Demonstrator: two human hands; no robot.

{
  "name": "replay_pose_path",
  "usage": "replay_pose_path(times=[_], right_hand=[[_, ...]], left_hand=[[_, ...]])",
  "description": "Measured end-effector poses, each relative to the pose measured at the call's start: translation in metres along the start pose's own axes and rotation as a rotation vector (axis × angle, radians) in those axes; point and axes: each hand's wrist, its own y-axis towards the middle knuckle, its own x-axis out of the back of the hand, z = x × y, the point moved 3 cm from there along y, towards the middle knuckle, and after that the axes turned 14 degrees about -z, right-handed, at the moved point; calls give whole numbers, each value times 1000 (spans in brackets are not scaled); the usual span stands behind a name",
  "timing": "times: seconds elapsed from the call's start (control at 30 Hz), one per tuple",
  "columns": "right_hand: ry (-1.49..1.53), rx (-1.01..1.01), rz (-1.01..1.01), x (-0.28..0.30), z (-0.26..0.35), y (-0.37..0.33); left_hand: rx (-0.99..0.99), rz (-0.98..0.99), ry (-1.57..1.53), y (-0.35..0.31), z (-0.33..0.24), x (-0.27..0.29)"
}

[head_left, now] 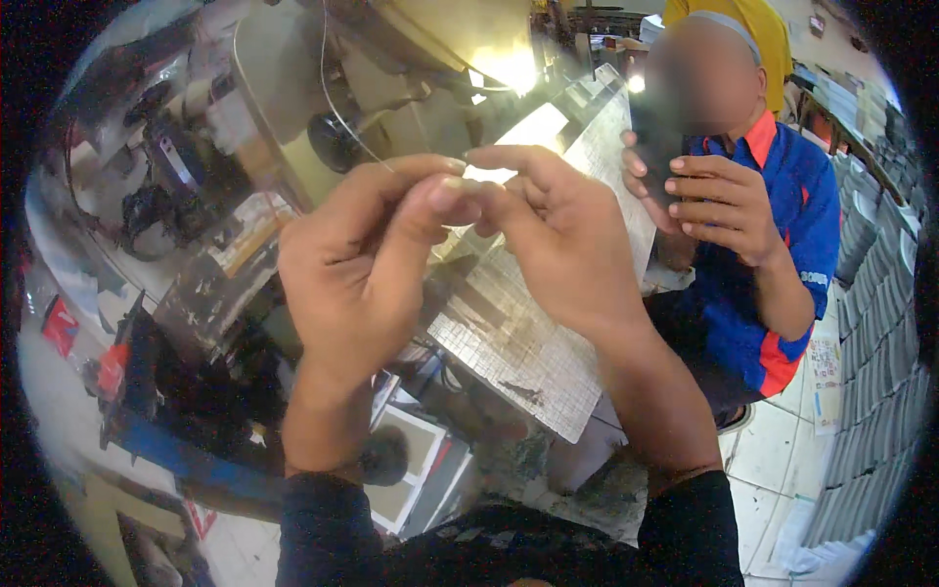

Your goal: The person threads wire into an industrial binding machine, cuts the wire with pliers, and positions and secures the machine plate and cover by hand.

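Note:
My left hand [352,245] and my right hand [577,240] are raised in front of me, fingertips meeting. Both are closed in a pinch, thumbs toward each other. A thin white thread [342,122] hangs from above and runs down to the left index finger, passing out of sight behind it. Whatever lies between the fingertips is too small and too covered to make out. Below and beyond the hands is a metal work table [518,362], its light surface marked with a fine grid and dark worn patches.
A pale, curved machine body [430,39] with a bright lamp stands ahead. On the right, a person in a blue and red shirt [817,210] holds a dark phone [662,152]. Grey stacked pieces [871,342] line the far right. Framed sheets [411,470] lie lower down.

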Motion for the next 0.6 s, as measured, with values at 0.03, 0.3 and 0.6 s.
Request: replay_pose_path(times=[0.03, 0.3, 0.6], right_hand=[[3, 2, 1, -1, -3, 1], [-13, 213, -78, 7, -9, 3], [-228, 341, -110, 12, 0, 3]], left_hand=[[-5, 2, 32, -1, 3, 0], [60, -9, 37, 3, 3, 4], [-3, 16, 65, 6, 4, 3]])
